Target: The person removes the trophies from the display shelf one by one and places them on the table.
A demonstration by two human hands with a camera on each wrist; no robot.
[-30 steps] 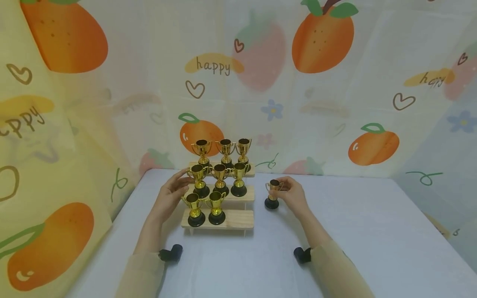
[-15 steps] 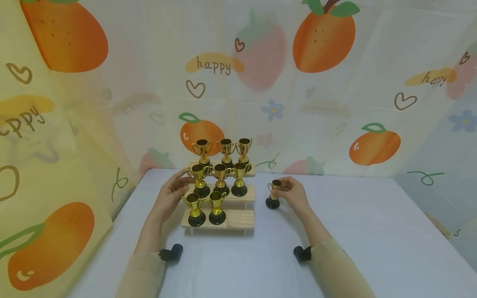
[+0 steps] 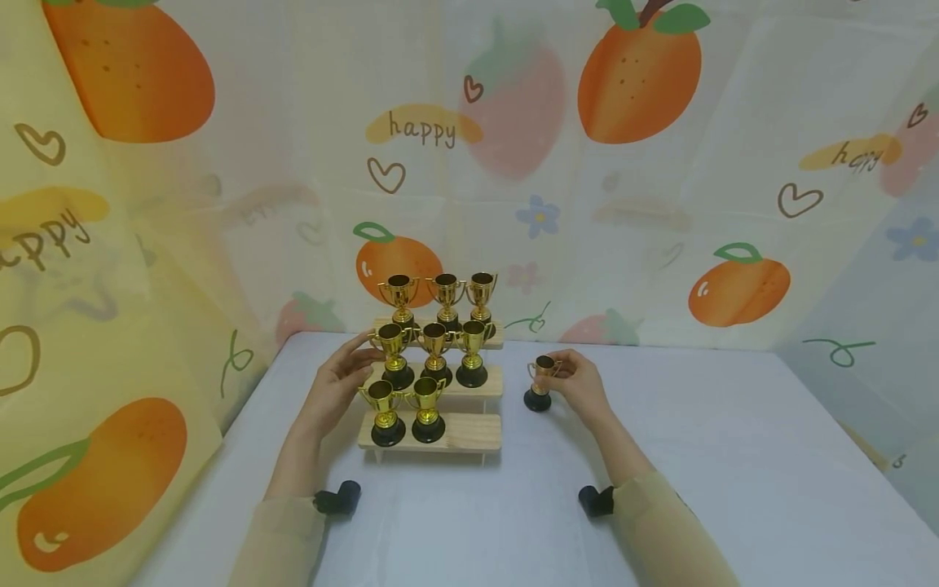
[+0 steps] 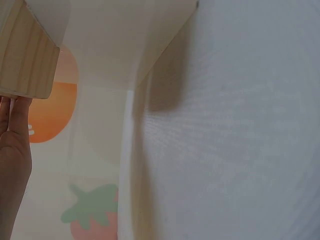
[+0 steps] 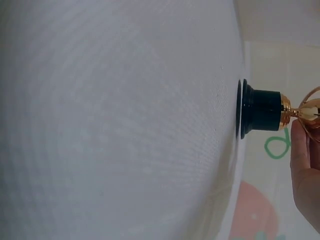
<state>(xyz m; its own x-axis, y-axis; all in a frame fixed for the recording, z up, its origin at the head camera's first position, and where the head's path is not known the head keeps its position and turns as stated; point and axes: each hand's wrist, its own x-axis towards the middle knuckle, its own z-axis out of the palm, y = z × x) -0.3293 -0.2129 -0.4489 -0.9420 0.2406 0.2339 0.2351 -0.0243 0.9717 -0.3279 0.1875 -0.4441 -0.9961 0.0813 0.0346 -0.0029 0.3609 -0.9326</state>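
In the head view, my right hand (image 3: 579,385) pinches a small gold trophy cup (image 3: 542,383) with a black base, upright to the right of a tiered wooden stand (image 3: 473,432). The right wrist view shows the trophy's black base (image 5: 262,110) close to the white cloth; whether it touches is hard to tell. Fingertips of my left hand (image 3: 337,391) rest against the stand's left side, extended in the left wrist view against a wooden shelf end (image 4: 30,55). Three trophies (image 3: 446,297) stand on the top tier, three (image 3: 436,355) on the middle, two (image 3: 427,412) at the left of the lowest.
White cloth (image 3: 469,530) covers the table. Behind it hangs a fruit-printed curtain (image 3: 623,220), which also closes off the left side. The lowest tier's right part (image 3: 480,424) is bare wood. Black wrist cameras (image 3: 341,499) sit on both wrists.
The trophy in my right hand has shifted very slightly to the right. My left hand stays at the stand, and the trophies on it have not moved.
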